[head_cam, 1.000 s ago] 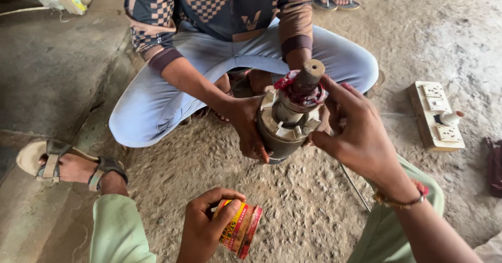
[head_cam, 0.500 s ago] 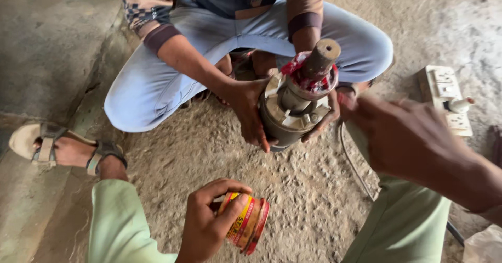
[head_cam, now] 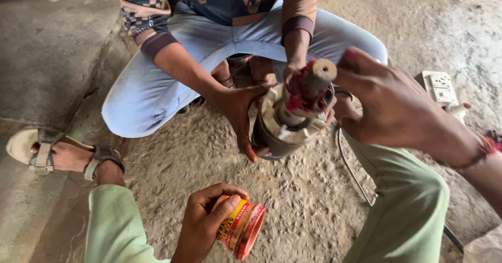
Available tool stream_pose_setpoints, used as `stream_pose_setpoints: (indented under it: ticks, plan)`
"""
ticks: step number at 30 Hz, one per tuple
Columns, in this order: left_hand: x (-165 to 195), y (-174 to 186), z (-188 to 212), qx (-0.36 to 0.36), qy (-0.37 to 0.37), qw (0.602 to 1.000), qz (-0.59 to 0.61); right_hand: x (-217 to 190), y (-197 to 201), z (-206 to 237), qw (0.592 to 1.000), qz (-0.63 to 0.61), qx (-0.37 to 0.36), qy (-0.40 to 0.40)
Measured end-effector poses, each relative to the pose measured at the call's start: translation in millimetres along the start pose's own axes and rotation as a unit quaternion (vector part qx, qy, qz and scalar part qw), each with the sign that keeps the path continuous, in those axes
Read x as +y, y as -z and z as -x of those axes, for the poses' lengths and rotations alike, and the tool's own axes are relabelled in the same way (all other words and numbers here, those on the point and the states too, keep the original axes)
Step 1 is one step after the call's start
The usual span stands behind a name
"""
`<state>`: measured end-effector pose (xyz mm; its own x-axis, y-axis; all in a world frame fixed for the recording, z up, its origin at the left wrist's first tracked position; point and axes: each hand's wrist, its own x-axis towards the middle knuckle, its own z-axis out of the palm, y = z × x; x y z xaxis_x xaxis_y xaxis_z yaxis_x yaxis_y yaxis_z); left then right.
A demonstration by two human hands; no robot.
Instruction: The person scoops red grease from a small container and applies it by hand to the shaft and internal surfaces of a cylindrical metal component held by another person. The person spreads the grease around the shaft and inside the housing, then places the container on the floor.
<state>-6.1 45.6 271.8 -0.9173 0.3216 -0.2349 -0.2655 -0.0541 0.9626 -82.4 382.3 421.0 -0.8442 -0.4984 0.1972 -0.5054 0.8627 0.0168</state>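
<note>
My left hand (head_cam: 206,218) grips a small round tin (head_cam: 241,227) with a red and yellow label, held on its side low in the view. My right hand (head_cam: 389,103) hovers beside the shaft of a grey motor part (head_cam: 293,119), fingers bunched, fingertip reddish; whether it touches the shaft I cannot tell. The motor part has a rusty shaft with red smears around it. A person squatting opposite holds the motor part with both hands (head_cam: 240,114), one on each side.
A white socket board (head_cam: 441,87) lies on the rough ground at the right, with a cable (head_cam: 355,176) running past my green trouser leg. My sandalled foot (head_cam: 57,153) rests at the left by a concrete step.
The view has moved closer. The motor part has tilted its shaft towards me. My right hand drew back from it and has come in again beside the shaft. The tin stays in my left hand.
</note>
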Motion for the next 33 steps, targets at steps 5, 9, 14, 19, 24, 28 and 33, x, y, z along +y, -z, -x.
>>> stream_pose_setpoints:
  ticks: [5, 9, 14, 19, 24, 28, 33]
  plan:
    - [-2.9, -1.5, -1.8, -0.009, -0.004, 1.0, 0.017, -9.0, -7.2, 18.9, 0.99, 0.127, -0.058, -0.033]
    - [-3.1, -0.7, -2.7, 0.007, 0.0, 1.0, 0.006, 0.5, -2.1, 34.2, 0.938, 0.337, -0.056, 0.066]
    - [3.2, -0.6, 0.5, 0.024, 0.007, 1.0, -0.01, 9.0, 10.5, 43.1, 0.928, 0.358, -0.01, 0.101]
    - [23.1, -10.3, -2.2, 0.062, -0.11, 0.982, -0.143, 9.3, 8.4, 39.1, 0.959, 0.269, -0.084, -0.006]
    - [53.2, -10.5, -14.6, 0.041, -0.182, 0.972, -0.143, 12.8, -7.3, 48.3, 0.956, 0.289, -0.052, -0.008]
    - [52.4, -17.7, -28.4, -0.032, -0.14, 0.966, 0.215, -8.1, -1.5, 69.4, 0.974, 0.156, -0.08, -0.142]
    - [19.9, -18.3, -18.3, -0.045, -0.033, 0.931, 0.361, -91.3, -3.9, 109.3, 0.969, -0.17, 0.165, -0.073]
